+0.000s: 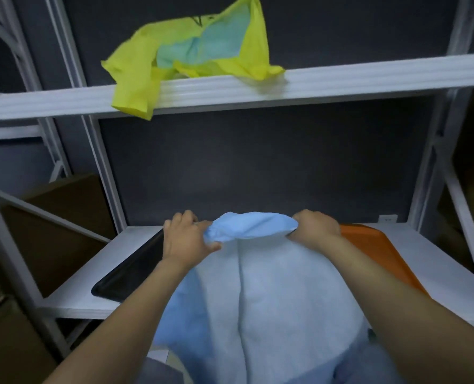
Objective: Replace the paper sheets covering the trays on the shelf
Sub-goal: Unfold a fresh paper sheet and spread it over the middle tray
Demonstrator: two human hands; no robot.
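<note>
Mid-task: left grip (pixel 187 239) and right grip (pixel 316 231) clutch blue sheet (pixel 258 286); black tray (pixel 136 270) and orange tray (pixel 368 245) flanking it look bare.

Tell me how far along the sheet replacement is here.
Done, apparently: crumpled yellow and teal sheets lie on the upper shelf, and the black tray and orange tray show bare. In hand: left hand and right hand both grip a bunched light blue sheet over the trays. Remaining: laying it; neither tray is covered yet.
</note>
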